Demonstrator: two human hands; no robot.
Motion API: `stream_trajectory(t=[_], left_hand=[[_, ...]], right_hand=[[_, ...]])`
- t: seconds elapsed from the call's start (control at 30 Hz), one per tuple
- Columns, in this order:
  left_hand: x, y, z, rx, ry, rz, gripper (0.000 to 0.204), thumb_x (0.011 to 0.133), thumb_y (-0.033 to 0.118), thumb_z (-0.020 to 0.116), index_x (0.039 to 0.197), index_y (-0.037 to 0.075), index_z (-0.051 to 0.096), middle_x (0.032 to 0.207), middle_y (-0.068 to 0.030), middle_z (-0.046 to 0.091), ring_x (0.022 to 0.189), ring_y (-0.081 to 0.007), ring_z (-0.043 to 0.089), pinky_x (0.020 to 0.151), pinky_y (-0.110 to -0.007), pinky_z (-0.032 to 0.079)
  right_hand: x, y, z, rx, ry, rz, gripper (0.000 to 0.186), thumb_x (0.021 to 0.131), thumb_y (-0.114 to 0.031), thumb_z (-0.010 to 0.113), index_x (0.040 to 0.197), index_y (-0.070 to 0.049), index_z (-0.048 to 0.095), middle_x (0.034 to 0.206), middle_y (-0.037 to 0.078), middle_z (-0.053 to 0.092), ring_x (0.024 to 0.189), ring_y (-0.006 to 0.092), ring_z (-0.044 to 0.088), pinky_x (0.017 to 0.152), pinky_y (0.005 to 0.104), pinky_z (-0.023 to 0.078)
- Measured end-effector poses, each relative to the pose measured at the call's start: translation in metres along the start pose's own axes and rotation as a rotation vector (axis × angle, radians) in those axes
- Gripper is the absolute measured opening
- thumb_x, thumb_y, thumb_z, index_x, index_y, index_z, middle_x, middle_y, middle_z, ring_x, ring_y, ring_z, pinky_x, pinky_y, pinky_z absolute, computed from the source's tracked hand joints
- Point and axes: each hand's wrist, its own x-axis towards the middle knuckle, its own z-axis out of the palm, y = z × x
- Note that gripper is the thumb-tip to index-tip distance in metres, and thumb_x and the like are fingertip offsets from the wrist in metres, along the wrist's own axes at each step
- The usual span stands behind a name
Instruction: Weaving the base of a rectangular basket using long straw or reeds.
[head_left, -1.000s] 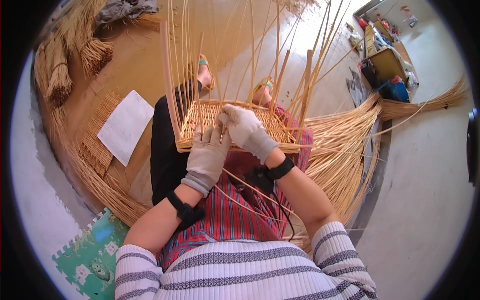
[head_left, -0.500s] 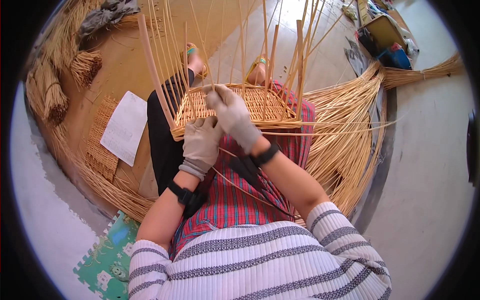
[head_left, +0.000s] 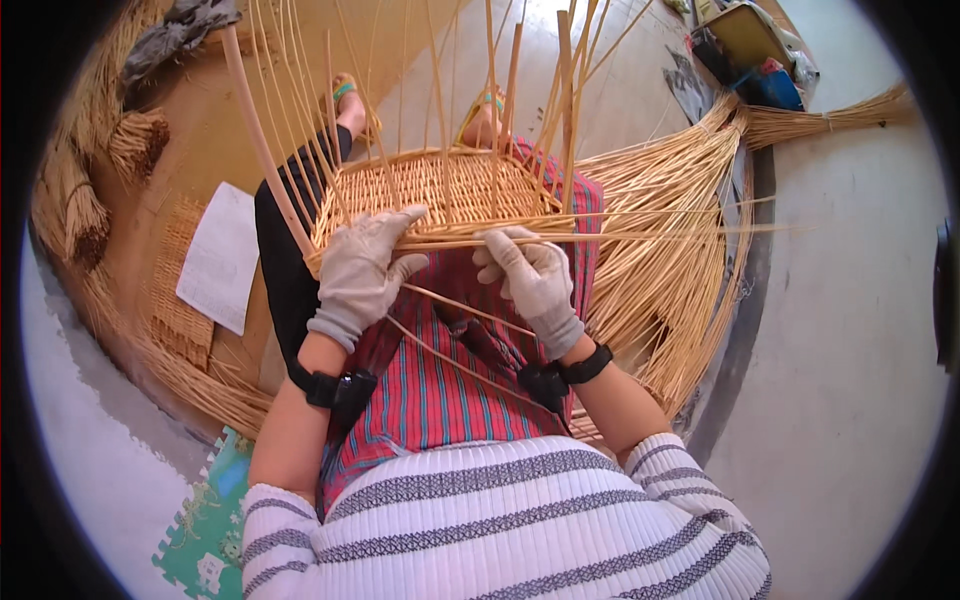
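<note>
A partly woven rattan basket (head_left: pixel 470 185) rests across my knees, with tall thin stakes and a few thicker posts (head_left: pixel 262 140) rising from its edge. My left hand (head_left: pixel 365 270), in a pale knit glove, grips the near rim at the left, its fingers over the weave and its thumb underneath. My gloved right hand (head_left: pixel 525 280) is closed around long weaving strands (head_left: pixel 660 233) just below the near edge, right of centre; these strands run out to the right. Loose strands also hang across the red striped cloth (head_left: pixel 445 380) on my lap.
Long rattan bundles (head_left: pixel 665 270) fan out at my right; more bundles (head_left: pixel 130 140) lie at upper left. A woven panel (head_left: pixel 170 320), a white sheet (head_left: pixel 215 260) and a green foam mat (head_left: pixel 200 530) are at my left. Cluttered containers (head_left: pixel 740 50) stand at upper right.
My right hand has moved down and right, from among the stakes to the strands below the near edge. My left hand has shifted onto the rim; the basket appears further left and higher in view.
</note>
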Motion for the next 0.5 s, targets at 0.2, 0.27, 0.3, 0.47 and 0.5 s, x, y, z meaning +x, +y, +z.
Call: stream_trajectory(t=[0.2, 0.27, 0.3, 0.47, 0.5], left_hand=[[0.000, -0.004, 0.025, -0.023, 0.054, -0.332, 0.024, 0.104, 0.040, 0.059, 0.118, 0.025, 0.071, 0.073, -0.0149, 0.069, 0.067, -0.0388, 0.068, 0.064, -0.049, 0.053], [0.005, 0.001, 0.036, 0.067, 0.160, -0.307, 0.022, 0.104, 0.039, 0.059, 0.117, 0.025, 0.071, 0.075, -0.0159, 0.070, 0.070, -0.0395, 0.069, 0.064, -0.050, 0.053], [0.012, 0.005, 0.034, 0.143, 0.091, -0.385, 0.019, 0.102, 0.035, 0.063, 0.113, 0.024, 0.073, 0.077, -0.0173, 0.071, 0.074, -0.0409, 0.070, 0.064, -0.051, 0.053], [0.015, 0.009, 0.018, 0.036, 0.011, -0.481, 0.020, 0.101, 0.034, 0.064, 0.110, 0.020, 0.075, 0.084, -0.0203, 0.071, 0.079, -0.0418, 0.070, 0.070, -0.049, 0.055], [0.013, 0.002, 0.015, 0.009, -0.022, -0.500, 0.021, 0.102, 0.034, 0.064, 0.111, 0.019, 0.075, 0.087, -0.0215, 0.071, 0.081, -0.0416, 0.070, 0.070, -0.048, 0.055]], right_hand=[[0.087, -0.048, 0.032, -0.613, 0.020, -0.696, 0.046, 0.096, -0.006, 0.062, 0.142, -0.009, 0.058, 0.131, 0.021, 0.065, 0.103, 0.0311, 0.072, 0.082, 0.0395, 0.059], [0.133, -0.062, 0.056, -0.817, 0.118, -0.801, 0.063, 0.092, 0.000, 0.061, 0.153, -0.013, 0.049, 0.148, 0.026, 0.052, 0.113, 0.0376, 0.069, 0.090, 0.0427, 0.058], [0.148, -0.060, 0.070, -0.899, 0.179, -0.807, 0.072, 0.090, 0.003, 0.061, 0.157, -0.015, 0.044, 0.156, 0.028, 0.045, 0.118, 0.0406, 0.066, 0.094, 0.0441, 0.057], [0.127, -0.049, 0.088, -0.392, 0.072, -0.905, 0.082, 0.093, 0.006, 0.059, 0.165, -0.019, 0.030, 0.153, 0.028, 0.045, 0.115, 0.0348, 0.069, 0.090, 0.0406, 0.059], [0.088, -0.067, 0.083, -0.027, -0.003, -0.721, 0.077, 0.095, 0.006, 0.058, 0.164, -0.018, 0.032, 0.147, 0.027, 0.052, 0.110, 0.0320, 0.071, 0.086, 0.0396, 0.060]])
